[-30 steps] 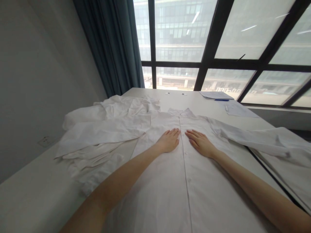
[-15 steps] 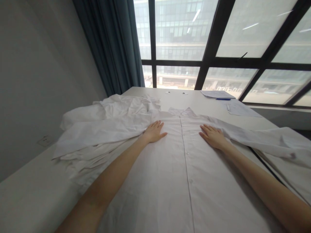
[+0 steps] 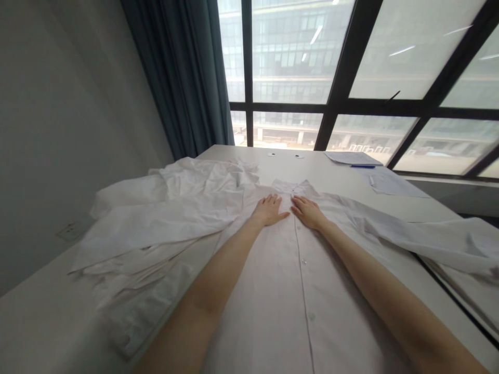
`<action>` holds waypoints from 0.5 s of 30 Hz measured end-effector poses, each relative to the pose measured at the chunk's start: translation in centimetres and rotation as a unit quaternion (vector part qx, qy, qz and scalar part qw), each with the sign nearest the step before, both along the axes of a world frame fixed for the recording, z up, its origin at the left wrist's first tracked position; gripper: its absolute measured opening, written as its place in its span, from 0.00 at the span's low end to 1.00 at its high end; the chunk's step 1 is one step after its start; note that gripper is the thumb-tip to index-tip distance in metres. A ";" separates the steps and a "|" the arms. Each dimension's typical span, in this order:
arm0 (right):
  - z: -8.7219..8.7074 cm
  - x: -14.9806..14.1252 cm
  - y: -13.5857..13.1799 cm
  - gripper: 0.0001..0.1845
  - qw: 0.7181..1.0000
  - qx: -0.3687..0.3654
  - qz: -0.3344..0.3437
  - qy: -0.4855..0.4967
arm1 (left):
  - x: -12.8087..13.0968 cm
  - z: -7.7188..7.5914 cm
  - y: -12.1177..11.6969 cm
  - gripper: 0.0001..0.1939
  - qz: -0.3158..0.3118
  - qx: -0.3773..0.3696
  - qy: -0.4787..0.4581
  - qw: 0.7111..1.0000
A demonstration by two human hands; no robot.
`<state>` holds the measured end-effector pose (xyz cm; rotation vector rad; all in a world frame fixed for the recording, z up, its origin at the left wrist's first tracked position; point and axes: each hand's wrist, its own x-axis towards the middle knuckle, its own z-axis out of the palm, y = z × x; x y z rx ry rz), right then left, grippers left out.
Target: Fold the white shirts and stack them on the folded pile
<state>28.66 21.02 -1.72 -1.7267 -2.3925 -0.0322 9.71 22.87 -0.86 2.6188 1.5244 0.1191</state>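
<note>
Resting 2 hands (image 3: 268,211) flat on white shirt (image 3: 278,283) below collar (image 3: 281,185).

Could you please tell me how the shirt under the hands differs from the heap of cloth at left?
The shirt lies spread nearly flat; the heap is rumpled and bunched. The shirt shows a collar; none can be made out in the heap. The left hand and right hand rest on the shirt, neither on the heap. Both are white.

Papers (image 3: 397,184), a pen (image 3: 362,167) and broad windows (image 3: 290,62) suggest an office.
</note>
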 end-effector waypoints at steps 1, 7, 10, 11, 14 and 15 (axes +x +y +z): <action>-0.1 0.5 0.4 0.28 1.000 -0.006 -0.012 0.000 | -0.4 0.0 0.3 0.41 -0.003 -0.005 0.001 1.000; -0.3 4.5 2.1 0.30 0.996 -0.030 -0.084 -0.006 | -3.1 0.3 1.6 0.37 0.011 -0.010 -0.001 1.000; -0.4 6.4 2.7 0.30 0.992 -0.020 -0.120 -0.008 | -3.4 0.1 1.6 0.39 0.022 -0.003 -0.001 1.000; -0.3 6.8 2.8 0.30 0.991 -0.014 -0.133 -0.008 | -3.4 0.0 1.6 0.40 0.024 -0.003 0.001 1.000; 0.0 7.4 2.5 0.30 0.987 0.023 -0.159 -0.008 | -3.2 0.0 1.5 0.41 0.026 -0.007 0.006 1.000; 0.2 7.3 2.2 0.28 0.987 0.040 -0.159 -0.008 | -3.1 -0.1 1.5 0.41 0.026 -0.007 0.007 1.000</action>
